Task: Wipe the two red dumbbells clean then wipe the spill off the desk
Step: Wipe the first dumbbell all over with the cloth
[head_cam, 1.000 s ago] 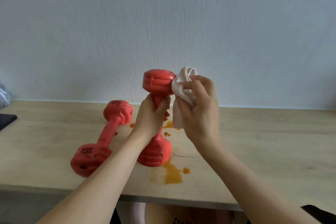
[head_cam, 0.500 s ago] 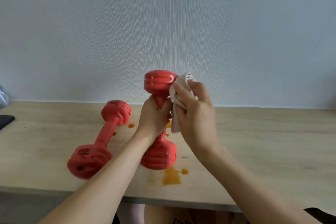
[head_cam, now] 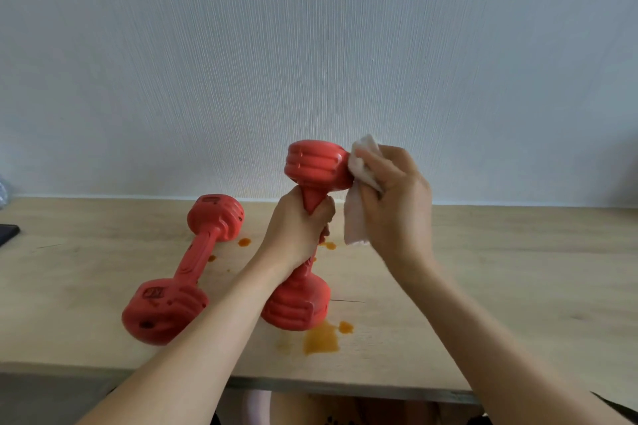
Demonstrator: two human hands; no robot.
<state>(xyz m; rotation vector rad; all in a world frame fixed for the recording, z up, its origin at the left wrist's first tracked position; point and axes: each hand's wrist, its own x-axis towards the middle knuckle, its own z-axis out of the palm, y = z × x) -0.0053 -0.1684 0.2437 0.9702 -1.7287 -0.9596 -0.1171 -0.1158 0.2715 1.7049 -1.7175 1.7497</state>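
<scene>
One red dumbbell [head_cam: 316, 165] stands nearly upright on the wooden desk [head_cam: 518, 272], its lower head resting near the front edge. My left hand [head_cam: 298, 228] grips its handle just under the top head. My right hand [head_cam: 393, 197] holds a white cloth [head_cam: 357, 214] and presses it against the right side of that top head. The second red dumbbell [head_cam: 188, 272] lies flat on the desk to the left, apart from both hands. An orange spill [head_cam: 321, 338] sits in front of the upright dumbbell, with smaller orange drops [head_cam: 244, 242] farther back.
A dark flat object [head_cam: 7, 233] lies at the desk's far left edge. A pale textured wall [head_cam: 310, 62] rises directly behind the desk. The desk's front edge [head_cam: 345, 386] runs close below my forearms.
My right hand has slid the cloth a little upward along the right side of the top head. The upright dumbbell has tilted slightly. The lying dumbbell has stayed put.
</scene>
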